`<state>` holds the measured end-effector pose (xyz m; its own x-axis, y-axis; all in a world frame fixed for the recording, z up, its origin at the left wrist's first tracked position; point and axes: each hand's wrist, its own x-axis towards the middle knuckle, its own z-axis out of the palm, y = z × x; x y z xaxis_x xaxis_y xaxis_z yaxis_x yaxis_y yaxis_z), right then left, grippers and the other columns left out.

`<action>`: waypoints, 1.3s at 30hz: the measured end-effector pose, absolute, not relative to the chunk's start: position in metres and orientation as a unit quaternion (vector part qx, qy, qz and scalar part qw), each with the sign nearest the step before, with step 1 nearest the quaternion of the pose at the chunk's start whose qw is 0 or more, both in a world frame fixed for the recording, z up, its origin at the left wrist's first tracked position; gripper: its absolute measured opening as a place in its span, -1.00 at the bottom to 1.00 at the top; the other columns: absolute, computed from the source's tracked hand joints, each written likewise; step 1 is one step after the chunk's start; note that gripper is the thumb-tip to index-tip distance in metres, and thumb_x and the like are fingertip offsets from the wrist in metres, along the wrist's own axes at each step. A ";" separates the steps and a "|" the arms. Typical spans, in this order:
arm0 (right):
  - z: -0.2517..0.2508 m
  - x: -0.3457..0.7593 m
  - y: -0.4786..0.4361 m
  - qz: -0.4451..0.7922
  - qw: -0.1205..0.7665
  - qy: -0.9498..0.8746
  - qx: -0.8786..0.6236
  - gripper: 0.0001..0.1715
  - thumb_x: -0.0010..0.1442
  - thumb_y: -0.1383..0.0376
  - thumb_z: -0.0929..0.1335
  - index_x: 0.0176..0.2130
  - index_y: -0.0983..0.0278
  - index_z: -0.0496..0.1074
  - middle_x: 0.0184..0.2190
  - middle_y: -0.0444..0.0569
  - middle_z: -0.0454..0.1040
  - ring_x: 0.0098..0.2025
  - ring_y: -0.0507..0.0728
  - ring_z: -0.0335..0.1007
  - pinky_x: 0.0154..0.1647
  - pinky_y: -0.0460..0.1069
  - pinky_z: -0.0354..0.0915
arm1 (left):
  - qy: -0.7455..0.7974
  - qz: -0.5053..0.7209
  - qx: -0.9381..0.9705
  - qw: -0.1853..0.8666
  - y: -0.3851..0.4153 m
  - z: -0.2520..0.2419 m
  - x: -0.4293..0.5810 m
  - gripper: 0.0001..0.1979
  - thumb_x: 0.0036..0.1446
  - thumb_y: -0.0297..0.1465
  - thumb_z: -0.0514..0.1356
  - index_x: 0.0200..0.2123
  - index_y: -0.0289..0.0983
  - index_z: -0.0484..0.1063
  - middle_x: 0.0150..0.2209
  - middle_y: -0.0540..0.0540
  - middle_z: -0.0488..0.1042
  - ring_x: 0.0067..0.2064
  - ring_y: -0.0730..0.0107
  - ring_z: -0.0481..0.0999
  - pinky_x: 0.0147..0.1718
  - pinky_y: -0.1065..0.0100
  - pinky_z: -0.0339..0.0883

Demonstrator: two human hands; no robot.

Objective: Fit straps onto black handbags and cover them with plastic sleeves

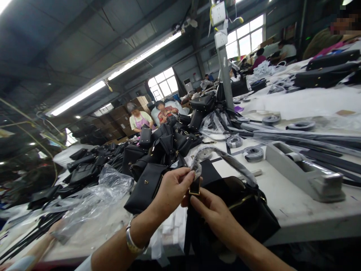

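Note:
A black handbag [251, 218] with a gold zipper lies at the table's front edge before me. Its handle [225, 160], wrapped in clear plastic, arches up and over towards my hands. My left hand [175, 184], a bangle on its wrist, is closed in a pinch on the near end of the handle. Just below, my right hand [211, 207] pinches the strap at a rectangular gold buckle [194, 194]. The fingertips of both hands almost meet there, partly hiding the strap. To the left of my hands lies another black bag [145, 186] with a small gold fitting.
A grey tape dispenser [304, 171] stands on the right, near rolled straps [253, 153]. Black bags [163, 141] are heaped behind my hands. Crumpled clear plastic [93, 195] lies left, beside another person's arm [42, 241]. Two people [139, 120] work across the table. A post [225, 75] rises behind.

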<state>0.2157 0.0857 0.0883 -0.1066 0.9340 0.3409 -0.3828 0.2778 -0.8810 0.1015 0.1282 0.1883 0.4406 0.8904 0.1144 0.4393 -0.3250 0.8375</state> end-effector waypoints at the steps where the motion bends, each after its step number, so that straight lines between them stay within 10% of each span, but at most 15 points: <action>1: 0.087 0.215 0.085 0.542 0.600 -0.523 -0.271 -0.63 0.35 0.06 0.31 -0.22 0.29 0.51 -0.30 -0.03 0.53 -0.21 0.13 0.41 -0.12 -0.01 0.28 | 0.440 0.297 0.745 0.404 0.128 0.189 0.100 -0.66 0.28 -0.19 0.16 -0.34 -0.35 0.53 -0.39 -0.09 0.58 -0.47 0.47 0.47 -0.52 0.49 0.29; 11: 0.073 0.205 0.085 0.600 0.586 -0.486 -0.244 -0.56 0.34 0.02 0.30 -0.36 0.32 0.38 -0.52 -0.11 0.38 -0.48 0.04 0.30 -0.39 -0.04 0.21 | 0.448 0.286 0.628 0.568 0.116 0.175 0.097 -0.49 0.30 -0.02 0.07 -0.09 -0.37 0.49 -0.19 -0.26 0.63 -0.62 0.45 0.48 -0.68 0.43 0.31; 18: 0.074 0.206 0.086 0.561 0.592 -0.500 -0.291 -0.58 0.36 0.04 0.28 -0.34 0.31 0.40 -0.50 -0.09 0.42 -0.46 0.06 0.35 -0.38 -0.04 0.23 | 0.458 0.273 0.816 0.225 0.122 0.174 0.088 -0.70 0.29 -0.17 0.17 -0.25 -0.29 0.54 -0.31 -0.11 0.61 -0.24 0.26 0.61 -0.24 0.36 0.45; 24: 0.082 0.208 0.085 0.522 0.600 -0.527 -0.299 -0.65 0.36 0.10 0.27 -0.34 0.29 0.41 -0.50 -0.12 0.43 -0.45 0.06 0.37 -0.37 -0.06 0.24 | 0.409 0.339 0.837 0.133 0.122 0.182 0.083 -0.81 0.16 -0.42 0.31 -0.13 -0.23 0.50 -0.16 -0.07 0.55 -0.28 0.41 0.61 -0.34 0.48 0.49; 33: 0.085 0.209 0.080 0.509 0.592 -0.544 -0.307 -0.67 0.37 0.13 0.26 -0.34 0.27 0.39 -0.52 -0.14 0.42 -0.48 0.06 0.37 -0.41 -0.06 0.24 | 0.222 0.239 0.902 -0.284 0.115 0.184 0.075 -0.84 0.31 -0.51 0.13 -0.10 -0.34 0.48 -0.18 -0.17 0.60 -0.26 0.27 0.60 -0.34 0.37 0.42; 39: 0.080 0.208 0.077 0.518 0.612 -0.534 -0.270 -0.67 0.38 0.12 0.26 -0.33 0.27 0.40 -0.49 -0.13 0.42 -0.46 0.04 0.36 -0.39 -0.07 0.26 | 0.200 0.230 0.916 -0.261 0.112 0.180 0.067 -0.85 0.31 -0.53 0.13 -0.11 -0.31 0.45 -0.19 -0.13 0.58 -0.22 0.31 0.58 -0.25 0.38 0.40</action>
